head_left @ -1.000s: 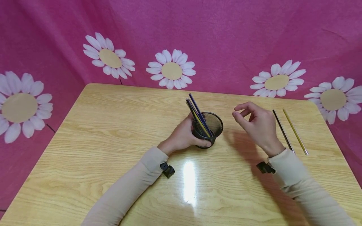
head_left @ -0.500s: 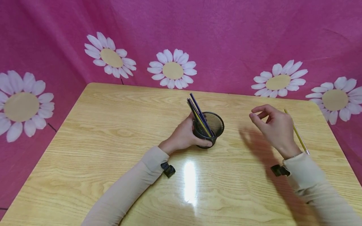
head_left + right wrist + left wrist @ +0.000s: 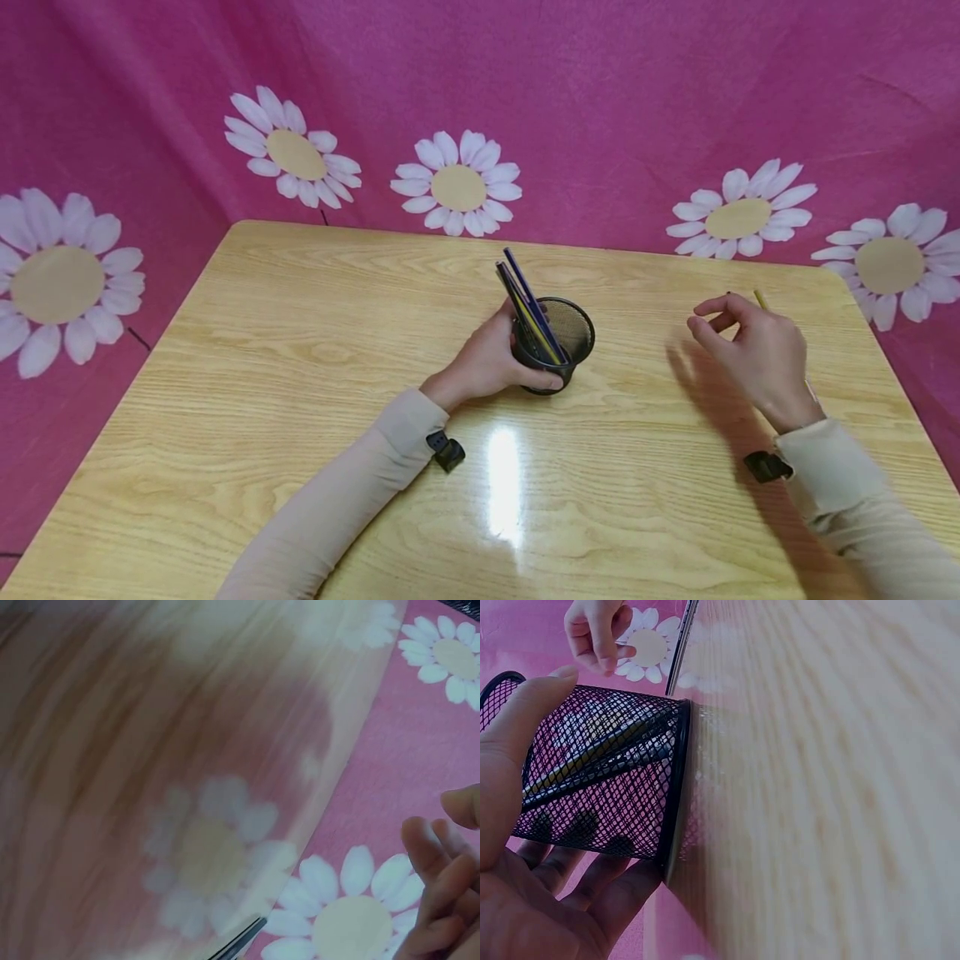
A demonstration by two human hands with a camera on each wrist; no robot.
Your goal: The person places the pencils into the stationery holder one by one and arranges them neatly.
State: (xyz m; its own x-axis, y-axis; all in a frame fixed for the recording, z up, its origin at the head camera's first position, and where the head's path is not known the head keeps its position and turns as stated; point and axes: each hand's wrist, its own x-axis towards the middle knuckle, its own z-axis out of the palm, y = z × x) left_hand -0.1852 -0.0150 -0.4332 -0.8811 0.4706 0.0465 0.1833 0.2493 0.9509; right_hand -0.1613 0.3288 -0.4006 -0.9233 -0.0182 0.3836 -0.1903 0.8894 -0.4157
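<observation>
My left hand (image 3: 480, 358) grips a black wire-mesh pencil cup (image 3: 576, 327), thumb on the near side and fingers round the far side. In the left wrist view, the cup's base is at the wooden tabletop. Several pencils (image 3: 516, 292), dark blue and yellow among them, lean inside the cup toward the left. My right hand (image 3: 761, 354) hovers over the right side of the table with bent fingers, the thumb apart from them, holding nothing. Beneath it, a yellow pencil (image 3: 761, 300) shows at both ends. A dark pencil (image 3: 238, 939) lies there too, mostly hidden by the hand in the head view.
The light wooden table (image 3: 300, 333) reaches to a pink cloth (image 3: 562, 100) printed with large white daisies at the back and sides. A bright light reflection lies on the tabletop near the front. A black strap device sits at each sleeve cuff.
My right hand has moved right, away from the cup and over the two loose pencils, covering most of them. The left hand and cup have stayed put.
</observation>
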